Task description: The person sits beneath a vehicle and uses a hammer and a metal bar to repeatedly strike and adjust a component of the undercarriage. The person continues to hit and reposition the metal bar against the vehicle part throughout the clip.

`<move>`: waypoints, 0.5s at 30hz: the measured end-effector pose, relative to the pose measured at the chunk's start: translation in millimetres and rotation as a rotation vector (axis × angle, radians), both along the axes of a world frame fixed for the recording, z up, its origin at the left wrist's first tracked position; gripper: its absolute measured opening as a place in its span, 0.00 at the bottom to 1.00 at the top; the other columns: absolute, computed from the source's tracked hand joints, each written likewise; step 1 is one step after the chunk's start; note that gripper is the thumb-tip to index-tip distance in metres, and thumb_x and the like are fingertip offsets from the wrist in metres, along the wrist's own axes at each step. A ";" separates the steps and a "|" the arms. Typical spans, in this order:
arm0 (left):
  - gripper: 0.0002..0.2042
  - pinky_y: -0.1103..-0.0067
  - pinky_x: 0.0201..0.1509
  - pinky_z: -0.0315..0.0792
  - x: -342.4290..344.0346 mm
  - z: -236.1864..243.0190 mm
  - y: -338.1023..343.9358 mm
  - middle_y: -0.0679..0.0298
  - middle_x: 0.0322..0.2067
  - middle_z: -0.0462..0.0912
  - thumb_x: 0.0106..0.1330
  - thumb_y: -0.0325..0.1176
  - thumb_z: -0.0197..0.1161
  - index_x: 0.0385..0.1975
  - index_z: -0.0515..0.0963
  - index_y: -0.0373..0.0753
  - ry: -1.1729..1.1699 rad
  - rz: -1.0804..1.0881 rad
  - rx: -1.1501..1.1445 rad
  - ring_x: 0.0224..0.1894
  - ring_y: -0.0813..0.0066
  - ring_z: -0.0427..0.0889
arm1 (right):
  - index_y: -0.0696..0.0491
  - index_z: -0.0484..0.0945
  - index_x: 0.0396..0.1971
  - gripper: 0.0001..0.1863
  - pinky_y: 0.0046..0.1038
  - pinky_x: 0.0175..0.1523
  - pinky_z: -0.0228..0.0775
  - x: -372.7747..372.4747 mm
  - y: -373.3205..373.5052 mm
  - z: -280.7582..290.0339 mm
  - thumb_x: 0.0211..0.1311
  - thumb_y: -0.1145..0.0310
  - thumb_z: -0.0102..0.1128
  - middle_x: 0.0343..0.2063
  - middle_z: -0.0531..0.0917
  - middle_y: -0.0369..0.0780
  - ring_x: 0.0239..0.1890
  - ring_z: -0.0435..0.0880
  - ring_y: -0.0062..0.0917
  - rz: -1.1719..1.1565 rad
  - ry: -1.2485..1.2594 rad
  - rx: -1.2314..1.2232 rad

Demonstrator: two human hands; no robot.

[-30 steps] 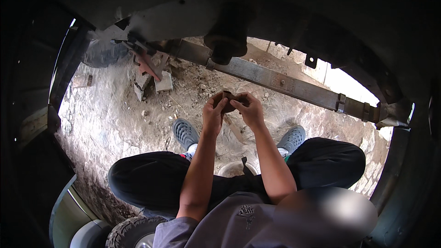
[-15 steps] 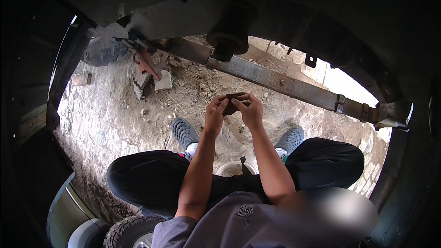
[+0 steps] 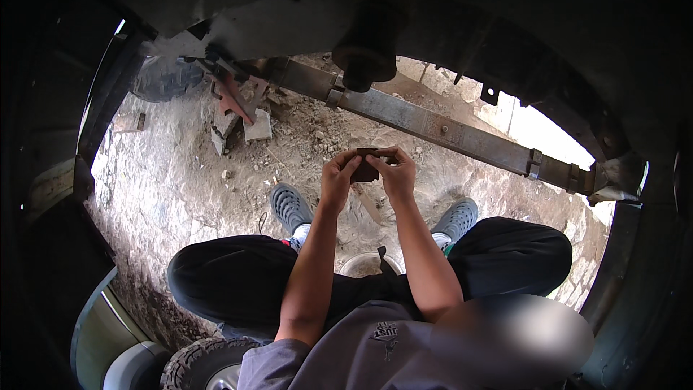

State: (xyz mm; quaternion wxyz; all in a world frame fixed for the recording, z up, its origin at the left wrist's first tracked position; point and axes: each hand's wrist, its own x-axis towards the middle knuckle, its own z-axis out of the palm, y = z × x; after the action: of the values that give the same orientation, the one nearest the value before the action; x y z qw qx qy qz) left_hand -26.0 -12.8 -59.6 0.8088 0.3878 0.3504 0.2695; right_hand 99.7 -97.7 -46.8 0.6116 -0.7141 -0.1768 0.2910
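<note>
Between my two hands is a small, dark brown flat sheet [image 3: 366, 170]; its exact kind does not show. My left hand [image 3: 338, 179] pinches it at the left edge, thumb on the near face. From the other side my right hand [image 3: 398, 176] grips it the same way, thumb and fingers closed. Both hands hold it up over the dirt ground, between my shoes. The fingertips behind the sheet are hidden.
A long metal leaf spring [image 3: 404, 113] crosses beyond my hands, with a dark bump stop [image 3: 366, 54] hanging above. A reddish jack-like stand [image 3: 232, 97] and broken blocks [image 3: 258, 126] are at far left. A wheel [image 3: 209, 365] lies behind me.
The brown sheet has tilted, so more of its flat face shows. Both hands keep their pinch and have shifted only slightly.
</note>
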 end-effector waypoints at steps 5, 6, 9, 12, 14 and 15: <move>0.13 0.75 0.49 0.85 8.1 1.6 -8.1 0.58 0.44 0.88 0.75 0.29 0.62 0.53 0.81 0.29 0.014 0.040 -0.038 0.44 0.72 0.89 | 0.57 0.83 0.40 0.12 0.18 0.40 0.73 -4.2 0.0 -12.7 0.58 0.73 0.77 0.29 0.85 0.36 0.34 0.81 0.15 -0.097 0.225 0.141; 0.13 0.76 0.49 0.84 10.2 3.2 -11.0 0.58 0.44 0.88 0.75 0.29 0.63 0.54 0.81 0.29 0.014 0.066 -0.046 0.44 0.73 0.88 | 0.57 0.83 0.40 0.12 0.18 0.40 0.74 -5.1 0.7 -12.7 0.59 0.74 0.76 0.29 0.85 0.36 0.35 0.82 0.16 -0.117 0.210 0.159; 0.13 0.80 0.49 0.81 12.8 1.7 -14.0 0.59 0.44 0.88 0.74 0.28 0.64 0.54 0.82 0.29 0.001 0.168 -0.053 0.45 0.76 0.87 | 0.59 0.84 0.41 0.11 0.20 0.42 0.76 -10.3 7.3 4.3 0.62 0.72 0.74 0.30 0.87 0.38 0.36 0.84 0.18 -0.126 0.177 0.154; 0.12 0.82 0.50 0.79 18.4 16.2 -14.1 0.60 0.42 0.89 0.72 0.27 0.66 0.51 0.84 0.28 0.074 0.209 -0.014 0.43 0.77 0.86 | 0.59 0.86 0.42 0.13 0.23 0.43 0.78 -10.5 9.7 17.2 0.66 0.65 0.71 0.32 0.89 0.41 0.36 0.86 0.20 -0.026 0.127 0.059; 0.12 0.82 0.49 0.78 19.1 28.1 -12.0 0.60 0.41 0.90 0.70 0.27 0.68 0.49 0.85 0.28 0.123 0.185 0.045 0.42 0.77 0.86 | 0.58 0.86 0.45 0.14 0.25 0.42 0.78 -7.3 6.7 20.5 0.69 0.62 0.68 0.33 0.90 0.41 0.36 0.87 0.20 0.087 0.049 0.033; 0.12 0.82 0.48 0.78 19.4 32.4 -9.8 0.60 0.41 0.90 0.70 0.28 0.69 0.48 0.86 0.28 0.131 0.156 0.084 0.42 0.78 0.86 | 0.55 0.87 0.47 0.15 0.27 0.42 0.79 -5.7 5.7 17.6 0.71 0.59 0.65 0.34 0.91 0.41 0.35 0.89 0.21 0.079 0.023 0.010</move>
State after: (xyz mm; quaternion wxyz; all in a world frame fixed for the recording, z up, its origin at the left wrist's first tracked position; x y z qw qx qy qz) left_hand -6.6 -22.6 -27.2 0.7438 0.4095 0.4201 0.3202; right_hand 94.0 -91.9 -29.2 0.6052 -0.7002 -0.1990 0.3221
